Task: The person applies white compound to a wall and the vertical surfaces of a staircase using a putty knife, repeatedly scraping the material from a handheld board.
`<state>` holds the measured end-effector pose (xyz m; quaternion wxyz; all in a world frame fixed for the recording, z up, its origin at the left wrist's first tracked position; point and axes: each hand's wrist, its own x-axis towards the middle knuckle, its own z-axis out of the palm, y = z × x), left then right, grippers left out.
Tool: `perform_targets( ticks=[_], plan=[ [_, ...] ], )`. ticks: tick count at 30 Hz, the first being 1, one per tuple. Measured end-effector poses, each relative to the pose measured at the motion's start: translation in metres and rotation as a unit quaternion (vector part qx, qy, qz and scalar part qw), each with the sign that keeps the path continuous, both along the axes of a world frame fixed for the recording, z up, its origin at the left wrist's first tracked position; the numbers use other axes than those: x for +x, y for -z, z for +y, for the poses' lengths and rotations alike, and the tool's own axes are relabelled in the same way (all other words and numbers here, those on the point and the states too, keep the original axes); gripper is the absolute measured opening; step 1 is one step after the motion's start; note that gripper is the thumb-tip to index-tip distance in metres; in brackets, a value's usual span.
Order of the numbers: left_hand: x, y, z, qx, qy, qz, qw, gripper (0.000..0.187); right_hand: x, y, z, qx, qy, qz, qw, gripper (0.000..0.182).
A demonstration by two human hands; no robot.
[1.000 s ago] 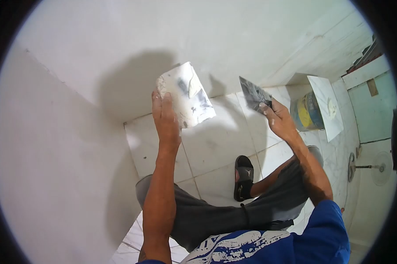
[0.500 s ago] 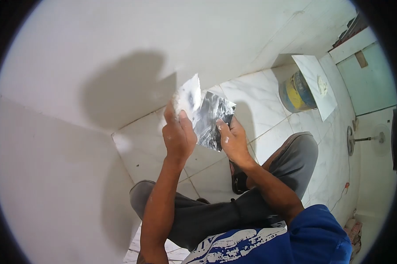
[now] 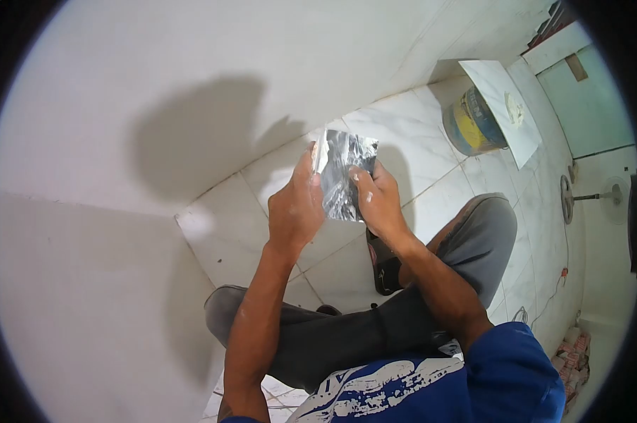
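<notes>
My right hand (image 3: 378,197) grips a dark, shiny flat blade (image 3: 343,190) by its right edge, with the thumb on the face. White paste is smeared in streaks across that face. Closed around a second flat blade (image 3: 320,156), white with paste, is my left hand (image 3: 296,208). Only a narrow strip of this one shows, against the left edge of the dark blade; the rest is hidden. Both blades are held in front of the wall, above the tiled floor. Specks of white paste dot my fingers.
A blue and yellow bucket (image 3: 474,123) stands by the wall, with a white board (image 3: 502,106) bearing a lump of paste on top. A fan (image 3: 569,199) is at the right. The wall (image 3: 156,42) rises close on my left, and tiles (image 3: 262,247) cover the floor.
The white-coated blade in my left hand has turned and come against the dark blade, so its broad face no longer shows. The dark blade has moved slightly up and stands straighter.
</notes>
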<state>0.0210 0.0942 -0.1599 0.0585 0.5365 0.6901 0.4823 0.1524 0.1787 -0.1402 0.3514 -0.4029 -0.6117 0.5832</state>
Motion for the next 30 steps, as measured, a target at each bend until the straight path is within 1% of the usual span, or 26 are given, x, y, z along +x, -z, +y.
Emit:
perform_targets(
  ticks=[3, 6, 9, 12, 14, 15, 18, 20, 21, 22, 24, 25, 26, 29, 30],
  plan=[
    [0.0, 0.002, -0.004, -0.001, -0.013, -0.008, 1.0, 0.05, -0.001, 0.0, 0.008, -0.017, 0.009, -0.036, 0.999, 0.029],
    [-0.001, 0.003, -0.005, -0.008, -0.03, 0.012, 0.999, 0.049, -0.013, -0.002, 0.007, -0.091, 0.002, 0.085, 0.992, 0.028],
    [-0.004, 0.003, -0.014, -0.041, -0.038, 0.021, 0.998, 0.049, -0.019, 0.001, 0.003, -0.096, 0.015, 0.06, 0.993, 0.024],
    [-0.009, 0.0, -0.019, -0.106, -0.029, 0.023, 0.994, 0.049, -0.02, 0.007, 0.015, -0.16, 0.014, 0.127, 0.979, 0.021],
    [-0.01, -0.011, -0.015, -0.156, -0.017, 0.012, 0.988, 0.05, -0.013, 0.018, 0.048, -0.224, 0.03, 0.194, 0.955, 0.02],
    [-0.01, -0.012, -0.015, -0.157, -0.028, 0.009, 0.987, 0.05, -0.01, 0.024, 0.061, -0.252, 0.039, 0.226, 0.94, 0.019],
    [-0.014, -0.015, -0.018, -0.165, -0.068, -0.003, 0.984, 0.05, -0.01, 0.017, 0.081, -0.276, 0.045, 0.319, 0.905, 0.019],
    [-0.016, -0.019, -0.02, -0.178, -0.099, -0.016, 0.979, 0.049, -0.009, 0.032, 0.087, -0.277, 0.059, 0.335, 0.899, 0.02],
    [-0.017, -0.019, -0.021, -0.16, -0.103, -0.026, 0.981, 0.049, -0.011, 0.037, 0.089, -0.277, 0.066, 0.342, 0.896, 0.021],
    [-0.015, -0.022, -0.023, -0.143, -0.106, -0.037, 0.983, 0.049, -0.02, 0.037, 0.084, -0.262, 0.061, 0.334, 0.903, 0.022],
    [-0.012, -0.029, -0.021, -0.12, -0.102, -0.058, 0.986, 0.049, -0.034, 0.078, 0.1, -0.212, 0.055, 0.29, 0.932, 0.022],
    [-0.01, -0.037, -0.025, -0.119, -0.095, -0.068, 0.986, 0.049, -0.05, 0.078, 0.092, -0.187, 0.053, 0.269, 0.943, 0.022],
    [-0.007, -0.043, -0.026, -0.119, -0.09, -0.077, 0.986, 0.049, -0.066, 0.078, 0.086, -0.163, 0.111, 0.236, 0.951, 0.014],
    [-0.001, -0.05, -0.028, -0.037, -0.09, -0.091, 0.991, 0.048, -0.098, 0.087, 0.093, -0.075, 0.126, 0.107, 0.983, 0.015],
    [-0.001, -0.051, -0.03, -0.034, -0.12, -0.072, 0.99, 0.046, -0.109, 0.091, 0.092, 0.037, 0.118, 0.04, 0.991, 0.021]
  ],
)
